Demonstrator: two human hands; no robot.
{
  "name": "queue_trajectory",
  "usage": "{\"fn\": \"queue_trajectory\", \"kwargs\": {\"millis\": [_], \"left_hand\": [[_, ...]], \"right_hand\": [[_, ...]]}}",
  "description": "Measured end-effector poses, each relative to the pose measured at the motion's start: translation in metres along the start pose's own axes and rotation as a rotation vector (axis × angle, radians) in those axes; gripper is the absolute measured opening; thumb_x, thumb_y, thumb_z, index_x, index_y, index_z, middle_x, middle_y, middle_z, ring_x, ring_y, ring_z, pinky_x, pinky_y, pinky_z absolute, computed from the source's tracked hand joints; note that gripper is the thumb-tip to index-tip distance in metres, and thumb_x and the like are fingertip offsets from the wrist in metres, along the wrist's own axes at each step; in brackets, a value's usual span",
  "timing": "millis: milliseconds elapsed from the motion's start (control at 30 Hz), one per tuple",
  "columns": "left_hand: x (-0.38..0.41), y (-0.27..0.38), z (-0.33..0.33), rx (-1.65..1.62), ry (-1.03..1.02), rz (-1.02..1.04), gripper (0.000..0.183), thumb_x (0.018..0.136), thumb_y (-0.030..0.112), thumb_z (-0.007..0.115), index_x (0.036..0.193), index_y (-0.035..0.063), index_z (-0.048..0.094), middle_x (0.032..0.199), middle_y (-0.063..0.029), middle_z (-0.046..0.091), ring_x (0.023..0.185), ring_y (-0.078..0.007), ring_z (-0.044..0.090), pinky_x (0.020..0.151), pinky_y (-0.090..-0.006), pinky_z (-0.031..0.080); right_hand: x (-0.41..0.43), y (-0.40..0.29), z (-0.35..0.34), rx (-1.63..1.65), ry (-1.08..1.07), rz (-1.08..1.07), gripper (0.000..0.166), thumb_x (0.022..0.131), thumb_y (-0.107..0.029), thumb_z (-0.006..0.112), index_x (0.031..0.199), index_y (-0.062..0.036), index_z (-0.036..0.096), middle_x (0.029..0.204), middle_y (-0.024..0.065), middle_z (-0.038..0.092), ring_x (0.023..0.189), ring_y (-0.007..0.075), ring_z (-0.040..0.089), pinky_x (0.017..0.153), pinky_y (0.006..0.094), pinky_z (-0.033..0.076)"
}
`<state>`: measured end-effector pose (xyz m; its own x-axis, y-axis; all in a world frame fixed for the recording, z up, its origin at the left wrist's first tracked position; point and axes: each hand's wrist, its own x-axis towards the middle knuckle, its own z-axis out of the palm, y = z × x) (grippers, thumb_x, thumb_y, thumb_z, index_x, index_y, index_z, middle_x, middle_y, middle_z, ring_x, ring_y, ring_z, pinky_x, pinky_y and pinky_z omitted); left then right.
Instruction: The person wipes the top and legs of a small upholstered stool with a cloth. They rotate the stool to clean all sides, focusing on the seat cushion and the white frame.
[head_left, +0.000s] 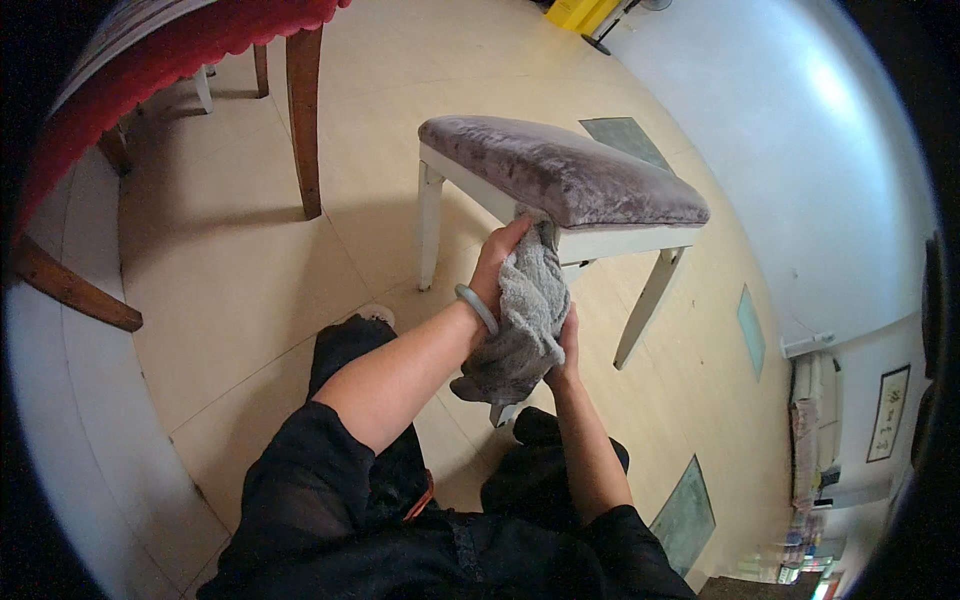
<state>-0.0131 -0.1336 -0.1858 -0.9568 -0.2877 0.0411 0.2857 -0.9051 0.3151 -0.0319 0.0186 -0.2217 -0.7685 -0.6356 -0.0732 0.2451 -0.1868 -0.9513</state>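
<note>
A stool with a padded mauve-grey velvet seat (562, 169) and white wooden legs (652, 307) stands on the floor before me. A crumpled grey towelling cloth (534, 300) is wrapped around its nearest leg, with only the tip of that leg (501, 415) showing below. My left hand (501, 259), with a pale bangle at the wrist, grips the cloth near the top, just under the seat. Lower down, my right hand (564, 349) holds the cloth from the right side; most of its fingers are hidden behind it.
At the left, a table with a red scalloped cloth (225, 45) stands on brown wooden legs (304, 127). Beige floor tiles (360, 157) carry grey-green inset pieces (686, 517). A white wall (757, 135) rises at the right. Farther off are a yellow object (581, 13) and a sofa (816, 420).
</note>
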Motion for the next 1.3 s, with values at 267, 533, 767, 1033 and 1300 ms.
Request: {"fn": "queue_trajectory", "kwargs": {"millis": [267,533,767,1033,1300], "left_hand": [[-0.004,0.010,0.007,0.099,0.034,0.113,0.039,0.090,0.044,0.058,0.101,0.0066,0.063,0.088,-0.0026,0.063,0.075,-0.0136,0.059,0.072,-0.0290,0.049],[-0.005,0.015,-0.015,0.256,0.130,-0.046,0.040,0.088,0.042,0.062,0.098,0.0032,0.064,0.083,-0.0047,0.065,0.068,-0.0175,0.061,0.067,-0.0321,0.050],[-0.003,0.048,-0.044,0.732,0.395,0.247,0.030,0.084,0.029,0.058,0.080,-0.0004,0.063,0.075,-0.0090,0.064,0.063,-0.0205,0.059,0.060,-0.0365,0.047],[0.024,0.098,-0.058,0.536,0.686,0.398,0.033,0.089,0.025,0.049,0.092,-0.0067,0.059,0.090,-0.0164,0.064,0.080,-0.0227,0.061,0.073,-0.0391,0.049],[0.006,0.025,0.009,1.079,0.423,0.753,0.020,0.093,0.019,0.057,0.101,0.0008,0.059,0.088,-0.0073,0.063,0.078,-0.0157,0.054,0.074,-0.0299,0.045]], "right_hand": [[0.010,0.007,-0.008,0.077,0.043,0.034,0.073,0.096,-0.058,0.030,0.138,0.0000,0.040,0.140,0.0136,0.045,0.127,0.0281,0.045,0.109,0.0386,0.029],[0.014,0.011,-0.017,-0.013,-0.011,0.016,0.066,0.097,-0.052,0.033,0.138,-0.0006,0.040,0.139,0.0127,0.046,0.128,0.0258,0.043,0.109,0.0370,0.027],[0.022,0.020,-0.019,-0.107,0.135,-0.026,0.068,0.094,-0.053,0.042,0.138,-0.0010,0.040,0.139,0.0136,0.046,0.126,0.0262,0.043,0.108,0.0361,0.028],[0.002,-0.009,0.003,-0.232,0.072,0.089,0.084,0.090,-0.062,0.043,0.144,-0.0007,0.026,0.147,0.0176,0.029,0.133,0.0320,0.030,0.111,0.0440,0.019],[0.010,0.005,-0.010,-0.217,0.065,0.011,0.070,0.094,-0.056,0.042,0.138,-0.0028,0.038,0.137,0.0128,0.045,0.125,0.0248,0.041,0.107,0.0376,0.028]]}}
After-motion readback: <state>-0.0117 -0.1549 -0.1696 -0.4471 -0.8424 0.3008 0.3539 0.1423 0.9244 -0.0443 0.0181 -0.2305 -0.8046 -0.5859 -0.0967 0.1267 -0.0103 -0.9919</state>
